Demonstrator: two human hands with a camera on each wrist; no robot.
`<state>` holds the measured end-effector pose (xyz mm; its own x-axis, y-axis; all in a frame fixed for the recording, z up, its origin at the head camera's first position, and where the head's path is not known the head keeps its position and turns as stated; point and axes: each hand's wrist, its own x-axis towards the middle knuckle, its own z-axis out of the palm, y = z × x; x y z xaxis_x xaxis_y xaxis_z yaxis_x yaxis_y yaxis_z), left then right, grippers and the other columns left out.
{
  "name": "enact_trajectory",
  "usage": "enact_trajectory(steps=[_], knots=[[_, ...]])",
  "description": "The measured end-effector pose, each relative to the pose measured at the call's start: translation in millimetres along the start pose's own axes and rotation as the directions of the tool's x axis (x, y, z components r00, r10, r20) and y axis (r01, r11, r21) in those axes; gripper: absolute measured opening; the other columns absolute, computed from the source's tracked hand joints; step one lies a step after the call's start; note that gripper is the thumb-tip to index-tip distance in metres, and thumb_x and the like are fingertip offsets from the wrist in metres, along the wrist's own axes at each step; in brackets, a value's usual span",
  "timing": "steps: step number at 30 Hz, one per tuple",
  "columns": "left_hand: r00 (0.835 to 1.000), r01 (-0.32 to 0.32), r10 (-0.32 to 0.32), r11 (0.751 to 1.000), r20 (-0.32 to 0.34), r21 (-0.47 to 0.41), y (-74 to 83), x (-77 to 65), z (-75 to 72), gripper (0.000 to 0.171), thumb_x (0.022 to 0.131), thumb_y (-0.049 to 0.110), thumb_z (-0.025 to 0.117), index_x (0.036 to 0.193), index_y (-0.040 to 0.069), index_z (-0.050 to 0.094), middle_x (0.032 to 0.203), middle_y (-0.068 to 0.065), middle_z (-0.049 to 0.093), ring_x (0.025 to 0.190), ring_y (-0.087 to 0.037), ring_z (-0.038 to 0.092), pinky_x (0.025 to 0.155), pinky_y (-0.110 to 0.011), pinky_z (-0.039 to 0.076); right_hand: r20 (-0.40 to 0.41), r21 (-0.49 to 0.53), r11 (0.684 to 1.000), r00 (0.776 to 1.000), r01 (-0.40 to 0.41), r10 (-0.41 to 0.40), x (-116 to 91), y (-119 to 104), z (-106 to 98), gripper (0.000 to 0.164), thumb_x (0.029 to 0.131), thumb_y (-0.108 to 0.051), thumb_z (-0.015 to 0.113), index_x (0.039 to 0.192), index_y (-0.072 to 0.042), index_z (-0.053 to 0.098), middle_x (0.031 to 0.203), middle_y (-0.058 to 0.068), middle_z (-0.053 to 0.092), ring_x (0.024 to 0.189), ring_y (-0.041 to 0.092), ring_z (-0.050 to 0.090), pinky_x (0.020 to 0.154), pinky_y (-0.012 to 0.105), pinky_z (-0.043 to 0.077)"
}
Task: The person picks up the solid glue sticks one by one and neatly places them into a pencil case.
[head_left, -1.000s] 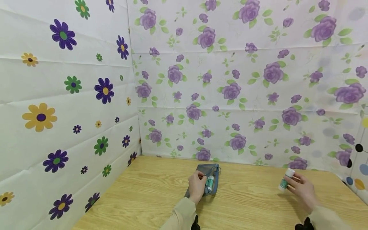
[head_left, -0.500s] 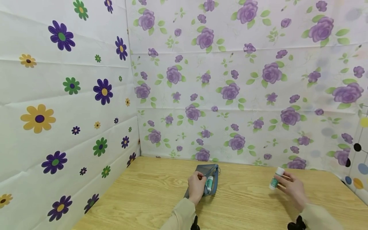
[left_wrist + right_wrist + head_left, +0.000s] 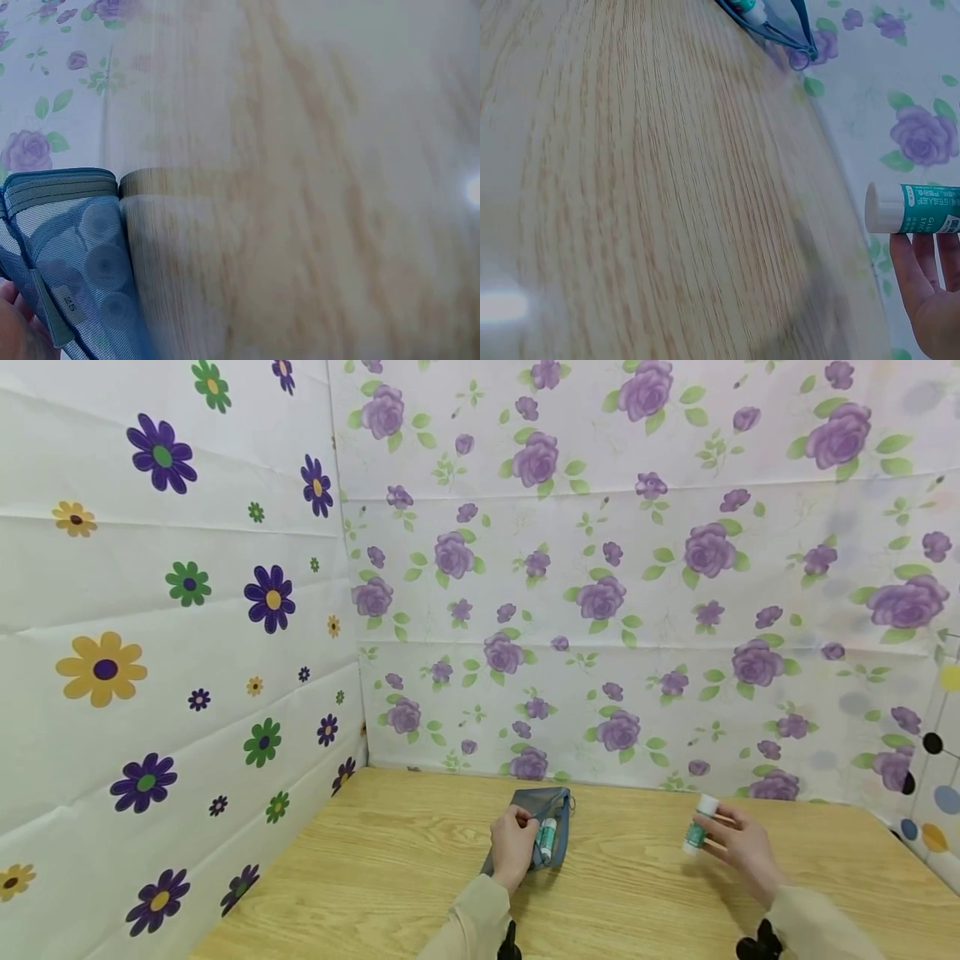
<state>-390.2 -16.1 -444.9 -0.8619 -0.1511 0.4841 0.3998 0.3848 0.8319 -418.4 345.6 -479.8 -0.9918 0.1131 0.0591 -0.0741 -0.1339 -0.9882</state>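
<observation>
In the head view a blue-grey mesh zip pouch (image 3: pixel 534 798) stands on the table, its mouth facing right. My left hand (image 3: pixel 513 850) pinches the pouch's near edge. Inside the mouth shows a white-and-green glue stick (image 3: pixel 548 838). Through the mesh in the left wrist view, several pale round ends (image 3: pixel 106 266) are visible. To the right of the pouch, my right hand (image 3: pixel 742 847) holds another glue stick (image 3: pixel 699 825) above the table, tilted, white cap upward. The right wrist view shows this glue stick's green label (image 3: pixel 930 208) between fingers and thumb side, partly cut off by the frame.
The wooden table (image 3: pixel 622 902) reaches back to a white wall covering (image 3: pixel 562 710) with purple roses. A flower-printed sheet (image 3: pixel 225 693) borders the left side. A cord loop (image 3: pixel 800 58) hangs from the pouch's zip end.
My right hand has moved left with the glue stick, nearer to the pouch. The left hand and the pouch have stayed in place.
</observation>
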Motion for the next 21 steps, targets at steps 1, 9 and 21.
enact_trajectory(steps=[1,9,21], knots=[[1.000,0.000,0.000,1.000,-0.002,0.002,0.0,0.1,0.1,0.008,0.082,0.000,0.060,0.078,0.006,0.059,0.063,0.003,0.049,0.049,-0.009,0.044,0.045,-0.026,0.038,0.001,0.001,1.000,1.000,0.001,-0.001,0,0,2,0.092,0.072,-0.031,0.076,0.138,0.004,0.022,0.119,0.016,0.043,0.086,0.013,0.059,0.080,0.037,0.045],[1.000,-0.001,0.001,1.000,0.001,0.002,0.2,-0.1,-0.1,0.008,0.083,0.000,0.061,0.078,0.006,0.059,0.063,0.003,0.048,0.049,-0.009,0.043,0.045,-0.026,0.038,0.026,-0.014,1.000,1.000,-0.007,0.008,-3,-3,18,0.095,0.070,-0.035,0.077,0.137,0.003,0.023,0.122,0.018,0.039,0.088,0.015,0.058,0.080,0.038,0.044],[1.000,-0.004,0.004,1.000,-0.004,0.001,0.1,0.2,-0.8,0.008,0.082,-0.001,0.061,0.077,0.005,0.059,0.063,0.003,0.048,0.049,-0.009,0.043,0.045,-0.026,0.037,0.032,-0.057,0.997,0.998,-0.043,0.045,-55,-54,69,0.070,0.088,-0.017,0.061,0.135,0.013,0.018,0.107,0.013,0.050,0.085,0.018,0.059,0.080,0.039,0.045]])
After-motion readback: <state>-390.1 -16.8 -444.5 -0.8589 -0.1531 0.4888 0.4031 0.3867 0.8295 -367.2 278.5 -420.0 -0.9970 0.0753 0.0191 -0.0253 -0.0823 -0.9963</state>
